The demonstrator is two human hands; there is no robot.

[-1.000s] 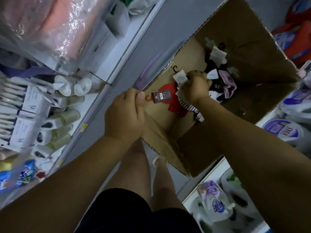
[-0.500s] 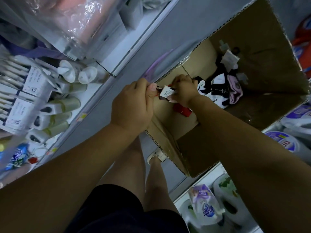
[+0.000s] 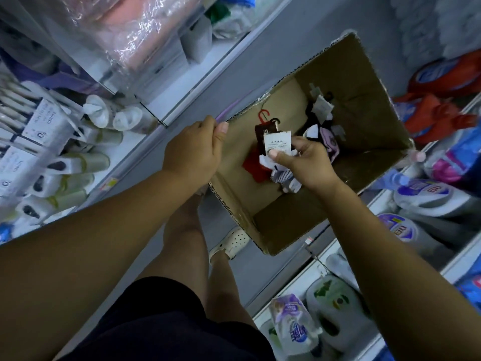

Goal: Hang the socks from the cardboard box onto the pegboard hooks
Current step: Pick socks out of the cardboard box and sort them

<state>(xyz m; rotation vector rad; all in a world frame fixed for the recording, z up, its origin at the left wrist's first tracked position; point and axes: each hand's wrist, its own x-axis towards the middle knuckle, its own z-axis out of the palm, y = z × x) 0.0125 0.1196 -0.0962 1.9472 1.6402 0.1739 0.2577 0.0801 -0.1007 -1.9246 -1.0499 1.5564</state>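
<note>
An open cardboard box [image 3: 369, 82] stands on the floor in the aisle below me. My right hand [image 3: 304, 160] holds a bunch of socks [image 3: 256, 162] over the box by their white card label [image 3: 277, 143]. A red pair and a striped pair hang from it, and small red and black hooks stick up at the top. My left hand [image 3: 194, 152] grips the near left rim of the box, thumb on the edge. More socks [image 3: 326, 131], black, white and pink with paper tags, lie in the box's far corner. No pegboard is in view.
Shelves on the left hold white bottles [image 3: 109, 115], boxed goods and plastic-wrapped bundles [image 3: 122, 29]. On the right are low shelves with detergent pouches [image 3: 291, 324] and jugs [image 3: 426, 196]. My legs and a white shoe [image 3: 231, 242] stand on the grey floor beside the box.
My right hand has lifted the socks up and to the right, away from my left hand. The left hand has let go of the red hook and now grips the box rim.
</note>
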